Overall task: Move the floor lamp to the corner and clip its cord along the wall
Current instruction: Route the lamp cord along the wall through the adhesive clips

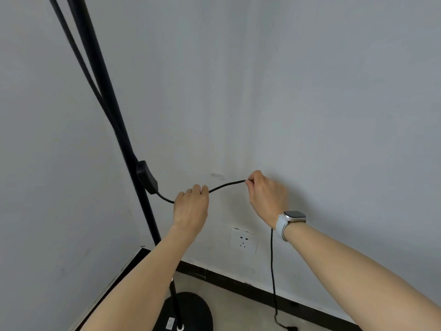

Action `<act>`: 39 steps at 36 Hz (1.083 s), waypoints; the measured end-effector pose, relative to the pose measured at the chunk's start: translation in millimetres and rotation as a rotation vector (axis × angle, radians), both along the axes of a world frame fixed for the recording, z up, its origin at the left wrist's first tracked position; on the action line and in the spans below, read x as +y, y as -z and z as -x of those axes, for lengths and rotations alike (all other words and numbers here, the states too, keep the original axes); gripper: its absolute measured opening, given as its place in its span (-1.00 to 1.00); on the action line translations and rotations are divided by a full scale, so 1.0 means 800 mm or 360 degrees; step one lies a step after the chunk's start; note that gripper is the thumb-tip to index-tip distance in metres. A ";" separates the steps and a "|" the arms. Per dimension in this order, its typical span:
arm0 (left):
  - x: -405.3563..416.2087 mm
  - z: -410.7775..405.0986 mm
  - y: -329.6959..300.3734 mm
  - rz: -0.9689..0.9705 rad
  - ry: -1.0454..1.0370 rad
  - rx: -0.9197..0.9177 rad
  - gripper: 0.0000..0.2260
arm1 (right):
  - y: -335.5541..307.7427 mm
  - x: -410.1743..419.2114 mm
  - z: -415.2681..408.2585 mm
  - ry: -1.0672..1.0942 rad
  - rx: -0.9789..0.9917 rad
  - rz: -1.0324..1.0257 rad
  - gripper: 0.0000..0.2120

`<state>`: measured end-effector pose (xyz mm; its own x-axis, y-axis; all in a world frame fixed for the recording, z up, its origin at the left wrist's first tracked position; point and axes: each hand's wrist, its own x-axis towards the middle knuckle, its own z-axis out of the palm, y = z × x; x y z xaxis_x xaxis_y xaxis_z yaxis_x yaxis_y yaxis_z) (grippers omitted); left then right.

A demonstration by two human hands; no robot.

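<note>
The black floor lamp pole [105, 91] rises on the left, its round base [198, 311] on the floor in the corner. An inline switch [146, 176] hangs beside the pole. The black cord [226, 185] runs from the switch through my left hand [191, 206] and arcs over to my right hand [267, 194], which pinches it close to the wall. Past my right hand the cord drops down to the floor. A small clear clip [217, 176] sits on the wall just above the stretched cord.
A white wall socket [244, 240] sits low on the right wall, below my hands. A black skirting board [238, 286] runs along both walls. The plug end of the cord [291, 328] lies on the floor. My right wrist wears a watch [292, 218].
</note>
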<state>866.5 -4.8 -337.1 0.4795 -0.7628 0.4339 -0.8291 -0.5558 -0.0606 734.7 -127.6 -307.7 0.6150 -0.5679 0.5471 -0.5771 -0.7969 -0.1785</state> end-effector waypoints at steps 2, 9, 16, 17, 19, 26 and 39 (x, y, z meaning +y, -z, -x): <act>-0.012 -0.011 0.001 0.0119 -0.0053 -0.0016 -0.81 | 0.003 -0.005 -0.011 -0.0030 -0.0032 0.0026 -0.78; -0.049 -0.032 0.006 0.0275 -0.0270 -0.0235 -0.73 | 0.021 -0.034 -0.046 -0.0142 -0.0058 0.0068 -0.77; -0.062 -0.036 0.019 0.0321 -0.0332 -0.0158 -0.76 | 0.035 -0.047 -0.048 -0.0284 0.0095 0.0038 -0.91; -0.063 -0.034 0.018 0.0326 -0.0346 -0.0149 -0.77 | 0.038 -0.048 -0.047 -0.0308 0.0131 0.0031 -0.89; -0.066 -0.028 0.013 0.0336 -0.0375 -0.0127 -0.80 | 0.043 -0.049 -0.040 -0.0381 0.0162 0.0005 -0.88; -0.086 -0.017 0.006 0.0475 -0.0351 0.0082 -0.85 | 0.071 -0.060 0.000 -0.0577 -0.0077 -0.0408 -0.85; -0.093 -0.026 0.004 0.0631 0.0120 0.0077 -0.98 | 0.125 -0.076 0.070 -0.0424 -0.0288 -0.0939 -0.88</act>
